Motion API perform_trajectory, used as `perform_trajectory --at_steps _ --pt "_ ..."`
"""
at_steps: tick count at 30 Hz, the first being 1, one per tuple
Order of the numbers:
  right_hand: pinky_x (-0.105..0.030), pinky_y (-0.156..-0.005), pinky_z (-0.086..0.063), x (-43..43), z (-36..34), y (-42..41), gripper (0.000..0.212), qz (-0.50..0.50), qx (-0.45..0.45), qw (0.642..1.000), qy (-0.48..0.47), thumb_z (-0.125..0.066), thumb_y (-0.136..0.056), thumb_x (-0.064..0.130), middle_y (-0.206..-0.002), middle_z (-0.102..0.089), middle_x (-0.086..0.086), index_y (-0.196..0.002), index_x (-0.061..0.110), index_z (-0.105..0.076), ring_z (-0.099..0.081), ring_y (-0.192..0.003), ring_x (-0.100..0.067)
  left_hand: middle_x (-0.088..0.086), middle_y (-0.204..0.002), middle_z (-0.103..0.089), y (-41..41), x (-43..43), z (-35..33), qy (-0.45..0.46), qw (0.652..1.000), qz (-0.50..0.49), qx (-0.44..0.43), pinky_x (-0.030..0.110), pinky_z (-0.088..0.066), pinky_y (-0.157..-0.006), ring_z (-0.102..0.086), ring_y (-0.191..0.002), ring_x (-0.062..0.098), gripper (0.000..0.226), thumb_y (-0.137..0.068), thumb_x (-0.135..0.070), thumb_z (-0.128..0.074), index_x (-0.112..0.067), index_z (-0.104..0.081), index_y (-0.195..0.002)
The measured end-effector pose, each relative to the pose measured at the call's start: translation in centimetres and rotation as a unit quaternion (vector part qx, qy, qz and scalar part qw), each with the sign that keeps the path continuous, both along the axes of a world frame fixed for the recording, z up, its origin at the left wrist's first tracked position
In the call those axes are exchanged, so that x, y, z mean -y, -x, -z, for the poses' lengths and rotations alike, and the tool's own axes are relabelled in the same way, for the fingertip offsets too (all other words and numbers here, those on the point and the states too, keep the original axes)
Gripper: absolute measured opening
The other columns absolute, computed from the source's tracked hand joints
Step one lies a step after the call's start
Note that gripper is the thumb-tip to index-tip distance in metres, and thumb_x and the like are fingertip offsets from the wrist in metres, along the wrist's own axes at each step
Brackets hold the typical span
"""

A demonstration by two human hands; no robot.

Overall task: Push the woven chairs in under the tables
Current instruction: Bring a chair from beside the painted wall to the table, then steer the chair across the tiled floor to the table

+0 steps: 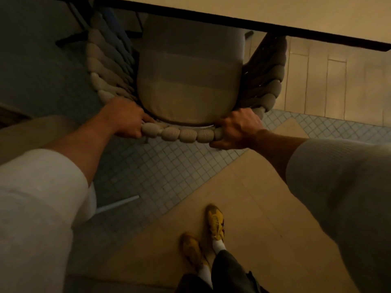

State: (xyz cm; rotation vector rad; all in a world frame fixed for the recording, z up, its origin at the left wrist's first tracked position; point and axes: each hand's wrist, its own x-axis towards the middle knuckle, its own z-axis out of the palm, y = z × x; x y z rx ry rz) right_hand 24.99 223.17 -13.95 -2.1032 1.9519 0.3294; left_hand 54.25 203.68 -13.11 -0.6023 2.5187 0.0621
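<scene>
A woven chair (184, 135) with a thick rope-wrapped rim and a pale seat cushion (190, 77) stands in front of me, seen from above. Its front part lies under the edge of a light table (275, 13) with a dark rim. My left hand (124, 119) grips the back rim at its left end, fingers curled round the rope. My right hand (234, 129) grips the same rim at its right end. The chair's legs are mostly hidden.
Small grey mosaic tiles (160, 168) cover the floor under the chair, and larger beige tiles (211, 187) lie under my yellow shoes (214, 220). Part of another pale seat (27, 132) shows at the left, with a thin metal leg (118, 205) below it.
</scene>
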Motion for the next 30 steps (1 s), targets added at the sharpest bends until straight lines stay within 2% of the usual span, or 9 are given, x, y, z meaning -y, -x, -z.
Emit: perform_trajectory --at_steps 4,8,11,13,16,18,19,25,30 --pt "-0.028 -0.061 -0.039 -0.1 -0.3 -0.5 0.066 0.005 -0.011 1.0 -0.003 -0.036 -0.076 0.092 -0.07 -0.057 0.014 -0.097 0.04 -0.07 -0.053 -0.061 -0.011 -0.01 -0.105 -0.073 -0.4 -1.8 -0.1 0.111 0.992 -0.057 0.0 0.041 -0.033 -0.1 -0.061 -0.109 0.021 0.053 -0.071 -0.069 -0.039 -0.056 -0.069 -0.113" --pt "-0.03 -0.067 -0.042 -0.3 -1.3 -0.7 0.067 0.019 0.002 0.999 -0.043 -0.039 -0.077 0.092 -0.074 -0.057 0.012 -0.107 0.04 -0.069 -0.056 -0.07 -0.013 -0.006 -0.115 -0.069 -0.1 -5.4 0.4 0.131 0.976 -0.172 -0.008 0.046 -0.027 -0.114 -0.051 -0.123 0.025 0.036 -0.079 -0.051 -0.068 -0.038 -0.072 -0.112" --pt "-0.029 -0.066 -0.039 -0.4 -1.9 -0.9 0.06 0.051 0.012 0.996 -0.075 -0.051 -0.083 0.086 -0.078 -0.057 0.011 -0.112 0.036 -0.067 -0.055 -0.071 -0.01 0.002 -0.138 -0.06 0.2 -7.5 -0.3 0.098 0.972 -0.212 -0.034 0.052 -0.014 -0.124 -0.04 -0.138 0.029 0.057 -0.077 -0.041 -0.079 -0.028 -0.063 -0.13" --pt "-0.03 -0.068 -0.039 -0.2 -2.5 -1.1 0.058 0.065 0.023 0.99 -0.124 -0.057 -0.086 0.081 -0.085 -0.059 0.01 -0.119 0.034 -0.063 -0.054 -0.074 -0.008 0.005 -0.149 -0.052 0.0 -8.2 -1.1 0.068 0.973 -0.213 -0.049 0.051 -0.014 -0.124 -0.033 -0.146 0.03 0.068 -0.08 -0.042 -0.077 -0.022 -0.054 -0.142" --pt "-0.044 -0.098 -0.044 0.3 -4.6 -1.8 0.093 0.063 0.046 0.985 -0.153 -0.057 -0.078 0.091 -0.128 -0.064 -0.001 -0.147 0.03 -0.045 -0.059 -0.109 -0.022 0.006 -0.161 -0.038 -0.3 -8.6 -3.4 0.046 0.973 -0.219 -0.059 0.051 -0.014 -0.125 -0.025 -0.152 0.029 0.087 -0.083 -0.047 -0.074 -0.021 -0.037 -0.156" --pt "-0.056 -0.115 -0.034 0.7 -7.4 -2.6 0.122 0.06 0.053 0.988 -0.132 -0.049 -0.07 0.101 -0.161 -0.043 -0.007 -0.162 0.025 -0.026 -0.045 -0.142 -0.032 0.007 -0.167 -0.028 -0.3 -9.1 -5.9 0.045 0.968 -0.237 -0.068 0.055 -0.013 -0.125 -0.019 -0.155 0.029 0.098 -0.083 -0.056 -0.071 -0.02 -0.024 -0.161" --pt "-0.058 -0.118 -0.031 1.1 -8.5 -2.9 0.129 0.059 0.058 0.989 -0.122 -0.046 -0.067 0.104 -0.167 -0.034 -0.007 -0.165 0.023 -0.021 -0.037 -0.149 -0.034 0.007 -0.169 -0.024 -0.2 -9.3 -6.8 0.041 0.967 -0.242 -0.074 0.058 -0.012 -0.125 -0.016 -0.156 0.03 0.102 -0.083 -0.06 -0.07 -0.021 -0.02 -0.162" --pt "-0.057 -0.118 -0.033 3.2 -16.2 -5.4 0.131 0.009 0.047 0.994 -0.094 -0.047 -0.066 0.103 -0.17 -0.028 -0.005 -0.165 0.022 -0.024 -0.034 -0.151 -0.034 0.005 -0.171 -0.016 -2.1 -11.5 -14.6 0.012 0.957 -0.278 -0.082 0.065 -0.007 -0.124 -0.008 -0.158 0.03 0.115 -0.077 -0.079 -0.064 -0.023 -0.014 -0.164" --pt "-0.06 -0.118 -0.033 3.0 -20.7 -8.5 0.13 -0.068 0.033 0.992 -0.099 -0.051 -0.066 0.102 -0.173 -0.022 -0.006 -0.165 0.024 -0.021 -0.031 -0.153 -0.035 0.002 -0.173 -0.009 -8.2 -14.3 -20.0 0.016 0.941 -0.333 -0.056 0.062 -0.007 -0.125 -0.006 -0.159 0.028 0.121 -0.074 -0.089 -0.057 -0.026 -0.007 -0.165"
